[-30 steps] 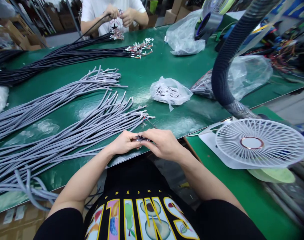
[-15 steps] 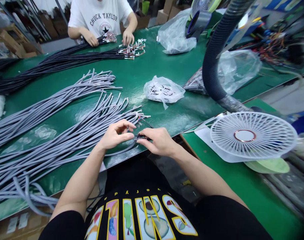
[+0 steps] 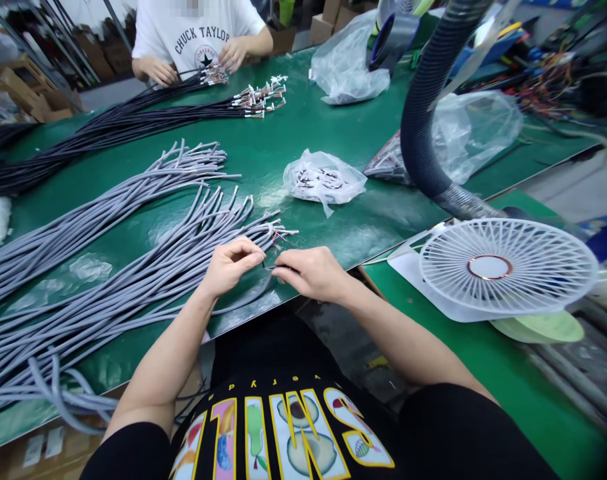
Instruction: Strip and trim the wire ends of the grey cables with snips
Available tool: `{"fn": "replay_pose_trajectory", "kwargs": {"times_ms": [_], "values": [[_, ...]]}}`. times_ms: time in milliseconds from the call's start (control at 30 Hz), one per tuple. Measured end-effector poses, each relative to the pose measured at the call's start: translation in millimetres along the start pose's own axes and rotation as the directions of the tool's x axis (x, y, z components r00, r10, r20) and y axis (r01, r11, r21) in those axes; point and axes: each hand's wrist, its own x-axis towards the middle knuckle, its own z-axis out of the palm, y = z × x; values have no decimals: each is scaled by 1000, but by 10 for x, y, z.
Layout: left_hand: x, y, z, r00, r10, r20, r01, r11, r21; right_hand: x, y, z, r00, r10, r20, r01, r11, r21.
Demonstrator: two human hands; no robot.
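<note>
My left hand (image 3: 233,267) is closed in a pinch, thumb against forefinger, with a small dark piece just showing at the tips. Across a narrow gap, my right hand (image 3: 310,272) is closed too, its thumb and fingers pinching the end of a grey cable (image 3: 248,301), where thin wires show. That cable curves up from the table's front edge. Behind my hands lie the tips of a bundle of grey cables (image 3: 183,247); red and dark thin wires (image 3: 283,239) stick out of one. Details between my fingertips are too small to make out.
A second grey cable bundle (image 3: 148,177) and black cables with white connectors (image 3: 183,110) lie farther back. A clear bag of small parts (image 3: 323,180) sits mid-table. At right are a black hose (image 3: 420,133) and a white fan grille (image 3: 508,267). A co-worker (image 3: 198,40) handles cables opposite.
My left fingers have closed from a loose, parted pose into a pinch and drawn slightly left. My right hand has shifted up a little. The co-worker's hand moved left and up.
</note>
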Motion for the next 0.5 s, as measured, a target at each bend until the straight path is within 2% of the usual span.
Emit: {"fn": "replay_pose_trajectory", "kwargs": {"times_ms": [133,233,333,400,433,500], "values": [[23,-112,23,983,-73,-166,53,991,-121,67,28,-15,975,164,-149,-127,964,233],[18,-161,72,981,-42,-190,16,990,-140,147,-91,124,962,184,-200,-77,890,449],[-6,-165,109,980,-30,-199,2,991,-137,267,-133,199,962,155,-225,-15,852,523],[-28,-152,120,978,-56,-200,48,998,-42,365,-2,113,941,203,-272,-54,881,469],[-40,-146,126,981,-65,-180,77,995,60,412,114,28,919,249,-305,-106,902,418],[-65,-142,143,995,-71,-73,92,935,342,482,405,-184,844,357,-400,-252,923,292]]}}
